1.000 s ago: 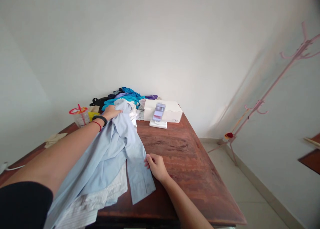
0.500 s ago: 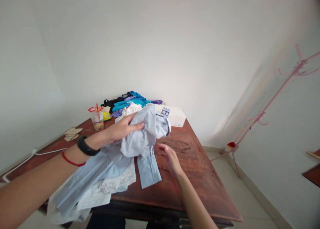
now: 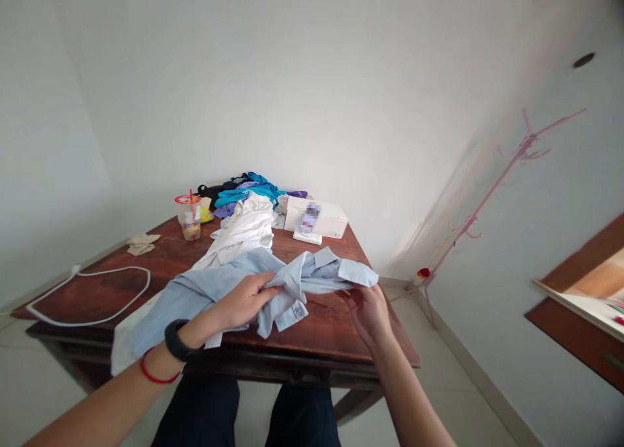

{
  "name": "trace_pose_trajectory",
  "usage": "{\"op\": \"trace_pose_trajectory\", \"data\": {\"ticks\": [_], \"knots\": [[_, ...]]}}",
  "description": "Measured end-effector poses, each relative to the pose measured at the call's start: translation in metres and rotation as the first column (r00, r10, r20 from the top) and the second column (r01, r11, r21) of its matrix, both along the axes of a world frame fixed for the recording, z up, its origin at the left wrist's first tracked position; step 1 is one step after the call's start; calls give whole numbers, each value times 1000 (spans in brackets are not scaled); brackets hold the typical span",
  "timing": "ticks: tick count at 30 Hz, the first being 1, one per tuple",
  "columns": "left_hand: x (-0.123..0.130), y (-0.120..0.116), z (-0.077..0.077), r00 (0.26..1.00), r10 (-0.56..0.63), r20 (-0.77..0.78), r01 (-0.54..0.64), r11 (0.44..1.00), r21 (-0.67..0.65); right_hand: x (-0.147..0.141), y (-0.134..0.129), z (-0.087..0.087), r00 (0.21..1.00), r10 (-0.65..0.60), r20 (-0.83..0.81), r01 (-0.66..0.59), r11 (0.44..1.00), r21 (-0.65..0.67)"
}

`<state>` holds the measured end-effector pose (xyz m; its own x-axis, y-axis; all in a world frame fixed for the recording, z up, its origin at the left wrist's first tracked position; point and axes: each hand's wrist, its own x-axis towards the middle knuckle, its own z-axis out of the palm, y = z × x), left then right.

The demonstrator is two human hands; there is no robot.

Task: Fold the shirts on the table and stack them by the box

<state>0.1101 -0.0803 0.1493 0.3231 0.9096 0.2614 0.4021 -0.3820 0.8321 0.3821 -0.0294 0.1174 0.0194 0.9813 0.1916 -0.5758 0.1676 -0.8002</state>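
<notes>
A light blue shirt lies bunched across the front of the wooden table, its collar end stretched to the right. My left hand is closed on the middle of the shirt, thumb on top of the cloth. At the collar, my right hand grips the edge, with its fingertips partly hidden under the fabric. White clothing lies behind and partly beneath the shirt.
A heap of blue, purple and black clothes sits at the back. A plastic cup with a straw stands left, near tan paper and a white cable. A phone leans on a white box. A pink coat rack stands right.
The shirt has come down from above the table and its collar now stretches to the right. My right hand has moved right and taken hold of the collar. My left hand has lowered.
</notes>
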Motion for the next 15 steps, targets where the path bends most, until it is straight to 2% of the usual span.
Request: {"op": "trace_pose_trajectory", "data": {"ticks": [5,8,11,14,15], "knots": [[8,-38,12,973,-13,231,26,998,-54,33,-16,36,989,-112,-98,123,986,111],[15,-68,21,921,-14,389,71,989,-132,54,-35,66,985,-162,-63,170,972,163],[29,-97,31,807,-88,584,262,939,-221,77,-57,100,964,-259,-62,264,900,347],[44,-116,44,673,-161,722,483,835,-264,113,-63,131,937,-346,-57,323,789,522],[48,-119,48,639,-167,751,528,805,-270,128,-59,139,925,-380,-8,326,782,531]]}}
